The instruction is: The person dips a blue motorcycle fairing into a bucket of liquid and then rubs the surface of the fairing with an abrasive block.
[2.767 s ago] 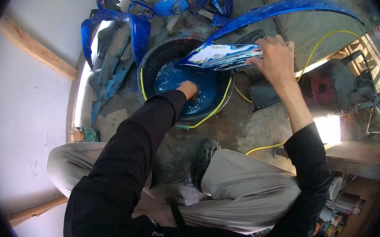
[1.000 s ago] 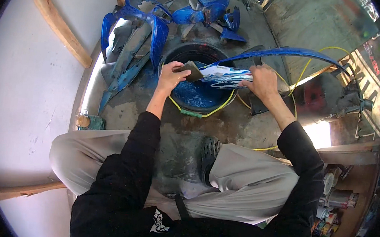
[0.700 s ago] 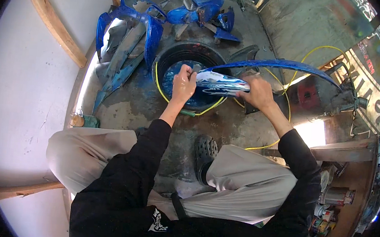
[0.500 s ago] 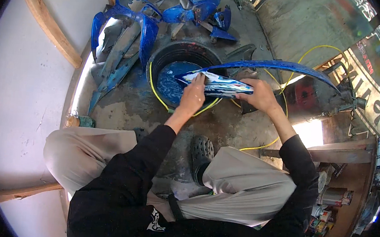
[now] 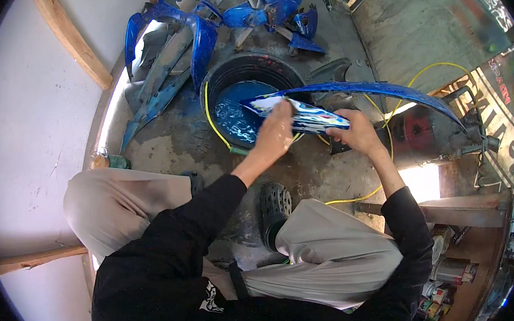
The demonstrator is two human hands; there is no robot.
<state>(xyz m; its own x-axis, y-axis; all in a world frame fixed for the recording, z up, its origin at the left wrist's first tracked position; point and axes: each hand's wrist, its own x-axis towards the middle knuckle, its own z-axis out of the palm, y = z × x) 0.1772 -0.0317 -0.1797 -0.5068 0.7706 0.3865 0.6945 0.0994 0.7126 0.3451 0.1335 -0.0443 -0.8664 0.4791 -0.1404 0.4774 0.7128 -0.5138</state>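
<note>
A blue and white motorcycle fairing panel [image 5: 321, 123], its paint patchy and streaked, is held tilted over the right side of a black bucket [image 5: 240, 73]. From the panel's left tip a long curved blue strip [image 5: 376, 89] arches out to the right. My right hand [image 5: 357, 131] is closed on the panel's right end, thumb on top. Blurred by motion, my left hand [image 5: 276, 131] presses bent fingers on the panel's pale upper face. Something dark shows by those fingertips, too indistinct to name. Bluish water [image 5: 233, 112] glints in the bucket.
Blue fairing parts [image 5: 203, 42] lie beyond the bucket at left, with more blue parts [image 5: 263, 14] behind. A yellow hose [image 5: 392, 148] loops across the floor at right. Cans [image 5: 452, 269] fill a shelf on my right; a white wall [image 5: 35, 110] stands on my left.
My left hand has slid right along the panel and is now more blurred. The right hand keeps its hold. The water in the bucket shows more ripples.
</note>
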